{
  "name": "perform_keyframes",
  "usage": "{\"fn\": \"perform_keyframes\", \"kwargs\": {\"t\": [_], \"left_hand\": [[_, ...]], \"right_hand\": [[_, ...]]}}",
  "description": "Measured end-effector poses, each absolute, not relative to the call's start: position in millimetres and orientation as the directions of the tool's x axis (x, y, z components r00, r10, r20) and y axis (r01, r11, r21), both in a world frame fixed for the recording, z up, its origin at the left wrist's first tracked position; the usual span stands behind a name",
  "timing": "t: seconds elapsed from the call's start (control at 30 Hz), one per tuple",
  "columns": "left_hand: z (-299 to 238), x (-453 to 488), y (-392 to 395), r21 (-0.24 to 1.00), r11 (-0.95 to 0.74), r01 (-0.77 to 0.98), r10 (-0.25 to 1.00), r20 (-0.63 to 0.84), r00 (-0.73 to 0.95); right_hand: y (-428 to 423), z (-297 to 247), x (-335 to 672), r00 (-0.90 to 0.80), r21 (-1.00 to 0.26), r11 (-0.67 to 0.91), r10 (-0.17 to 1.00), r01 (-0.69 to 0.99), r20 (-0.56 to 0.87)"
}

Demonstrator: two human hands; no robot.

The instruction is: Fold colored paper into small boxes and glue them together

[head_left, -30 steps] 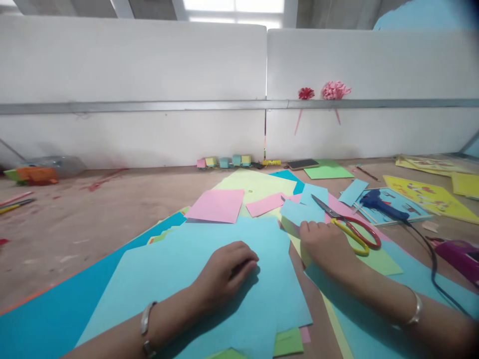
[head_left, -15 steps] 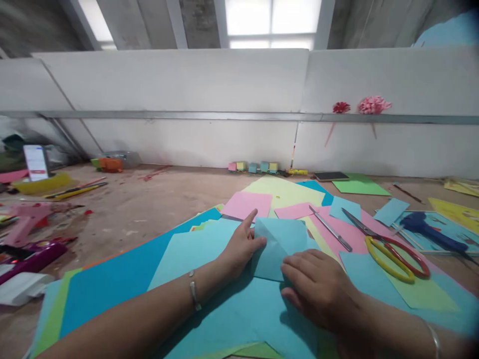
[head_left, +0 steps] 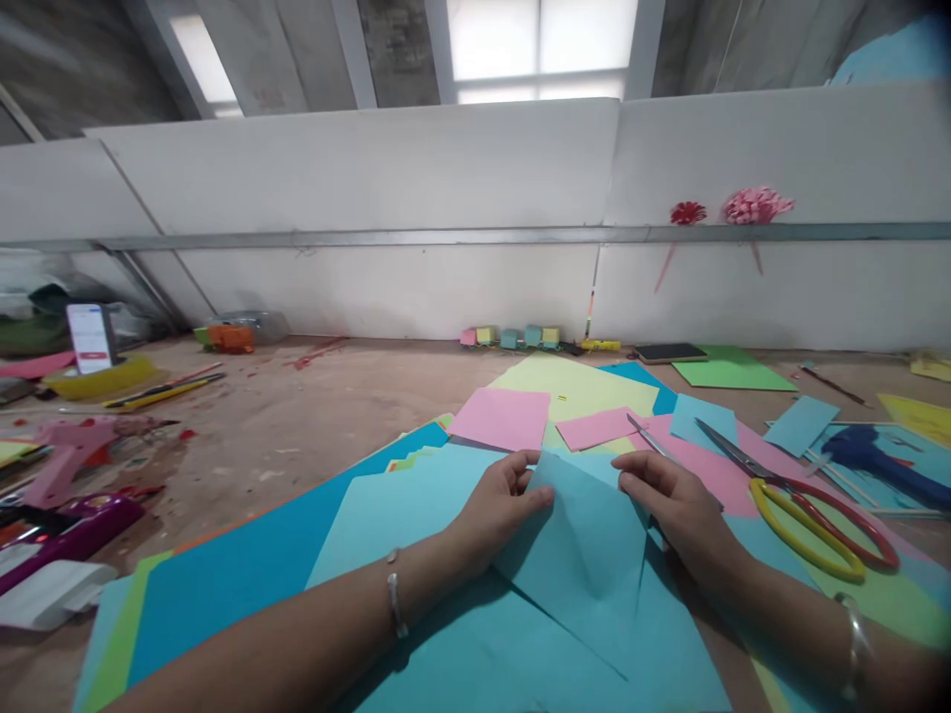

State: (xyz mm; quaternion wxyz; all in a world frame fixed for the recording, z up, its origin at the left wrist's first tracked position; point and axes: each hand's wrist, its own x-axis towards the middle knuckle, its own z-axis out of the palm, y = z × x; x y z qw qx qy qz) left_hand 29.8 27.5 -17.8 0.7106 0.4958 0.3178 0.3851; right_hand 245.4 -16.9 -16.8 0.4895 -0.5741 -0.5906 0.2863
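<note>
White panels [head_left: 371, 173] crossed by a grey rail [head_left: 416, 238] stand behind a brown worktop [head_left: 297, 421], with a bright window [head_left: 535, 45] above. Taking the creased blue sheet [head_left: 586, 535] as the clock's centre, it is raised at a slant over a larger blue sheet [head_left: 446, 634]. At ten o'clock, the left hand [head_left: 501, 505] grips its upper left edge, thumb on the front face; at two o'clock, the right hand [head_left: 676, 500] has its fingertips closed on the upper right corner. Scissors [head_left: 809, 510] with one yellow and one red handle lie at three o'clock, just beside the right hand, a blue glue gun [head_left: 884, 465] beyond them. Pink paper [head_left: 505, 418] lies at eleven o'clock, with small coloured blocks [head_left: 509, 339] farther out on that bearing. Toward nine o'clock, well apart, is a pink glue gun [head_left: 74, 451]. Two paper flowers [head_left: 756, 206] rest against the rail at one o'clock.
</note>
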Motion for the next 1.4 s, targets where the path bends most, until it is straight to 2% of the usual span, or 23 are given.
{"fn": "perform_keyframes", "kwargs": {"t": [0.2, 0.4, 0.57, 0.67, 0.77, 0.83, 0.87, 0.93, 1.0, 1.07, 1.13, 1.27, 1.33, 1.4], "left_hand": [[-16.0, 32.7, 27.3, 0.984, 0.140, -0.114, 0.915, -0.084, 0.394], [-20.8, 32.9, 28.7, 0.960, 0.152, -0.237, 0.974, -0.105, 0.198], [-20.3, 35.1, 30.6, 0.939, 0.120, -0.321, 0.985, -0.073, 0.155], [-20.2, 34.7, 31.2, 0.959, 0.058, -0.278, 0.992, -0.024, 0.124], [-18.8, 32.5, 30.7, 0.968, -0.008, -0.251, 0.997, 0.027, 0.071], [-17.1, 31.1, 29.9, 0.970, -0.043, -0.240, 0.997, 0.056, 0.047], [-16.5, 30.7, 29.6, 0.970, -0.059, -0.236, 0.997, 0.070, 0.040], [-16.4, 30.7, 30.0, 0.963, -0.080, -0.259, 0.995, 0.091, 0.031], [-17.3, 31.6, 32.0, 0.933, 0.003, -0.360, 0.998, 0.020, 0.059], [-17.6, 32.6, 35.3, 0.864, 0.165, -0.476, 0.984, -0.113, 0.135], [-16.3, 32.6, 38.8, 0.795, 0.301, -0.527, 0.952, -0.218, 0.215], [-12.4, 29.8, 42.1, 0.725, 0.451, -0.521, 0.887, -0.298, 0.353], [-13.1, 28.9, 41.5, 0.711, 0.483, -0.512, 0.868, -0.313, 0.384], [-15.3, 29.1, 40.1, 0.724, 0.472, -0.503, 0.875, -0.312, 0.371]], "right_hand": [[-22.0, -10.9, 243.6, 0.082, -0.869, 0.236, 0.951, 0.435, 0.300], [-25.9, -11.7, 241.1, 0.076, -0.960, 0.106, 0.989, 0.261, 0.130], [-26.5, -10.0, 239.6, -0.025, -0.986, 0.084, 0.996, 0.144, 0.081], [-23.8, -11.8, 241.2, 0.000, -0.981, 0.130, 0.991, 0.144, 0.131], [-19.8, -13.5, 245.6, 0.131, -0.934, 0.271, 0.943, 0.233, 0.306], [-18.4, -13.6, 250.4, 0.161, -0.838, 0.408, 0.858, 0.363, 0.488], [-18.4, -13.5, 253.3, 0.135, -0.748, 0.489, 0.790, 0.448, 0.598], [-19.6, -14.4, 259.5, -0.015, -0.477, 0.635, 0.610, 0.607, 0.793], [-20.9, -17.2, 265.3, -0.252, -0.175, 0.706, 0.456, 0.686, 0.854], [-21.1, -21.5, 269.5, -0.422, 0.014, 0.706, 0.408, 0.708, 0.809], [-19.5, -25.1, 271.7, -0.472, 0.071, 0.684, 0.421, 0.726, 0.774], [-16.3, -25.3, 271.7, -0.475, 0.081, 0.700, 0.390, 0.710, 0.789], [-16.8, -22.9, 270.4, -0.504, 0.106, 0.731, 0.350, 0.674, 0.789], [-18.1, -20.5, 268.7, -0.464, 0.083, 0.720, 0.351, 0.689, 0.814]]}}
